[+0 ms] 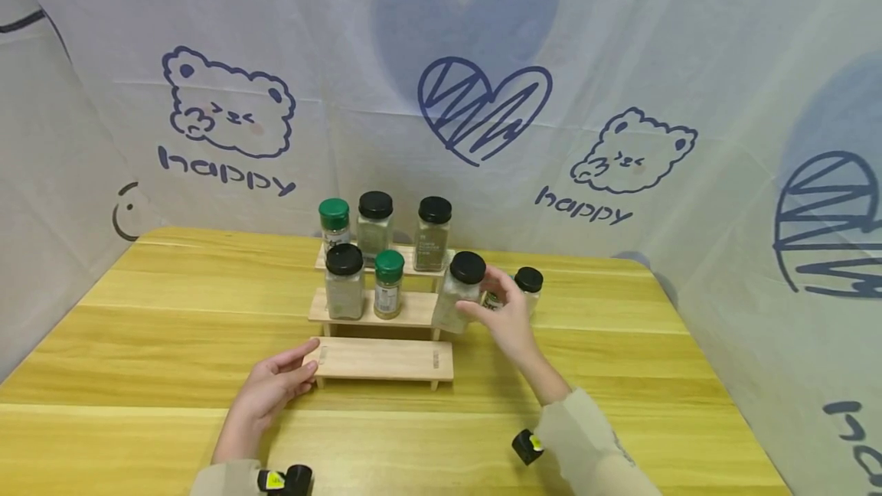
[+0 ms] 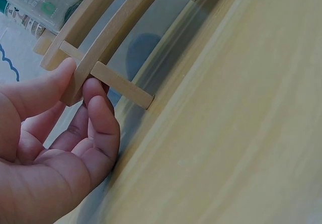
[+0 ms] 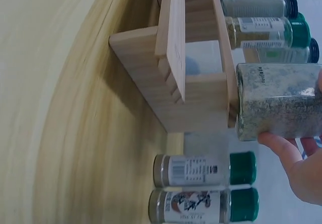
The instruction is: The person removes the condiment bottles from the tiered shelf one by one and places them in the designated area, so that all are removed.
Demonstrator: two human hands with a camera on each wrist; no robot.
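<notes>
A three-step wooden spice rack (image 1: 386,359) stands on the table. My left hand (image 1: 270,389) pinches the left end of its lowest step, thumb above and fingers beneath in the left wrist view. With my right hand (image 1: 508,321) I hold a glass spice jar (image 1: 451,306) with a black lid, slightly tilted, at the right end of the middle step. In the right wrist view the jar's base (image 3: 244,103) is right by the step's edge; whether it bears on the wood I cannot tell. A black-lidded jar (image 1: 345,285) and a green-lidded jar (image 1: 388,287) share that middle step.
On the top step are a green-lidded jar (image 1: 335,220) and two black-lidded jars (image 1: 374,232). Right of the rack, partly behind my right hand, stand a black-lidded jar (image 1: 530,293) and green-lidded jars (image 3: 193,170). A printed cloth (image 1: 358,136) hangs behind the table (image 1: 620,373).
</notes>
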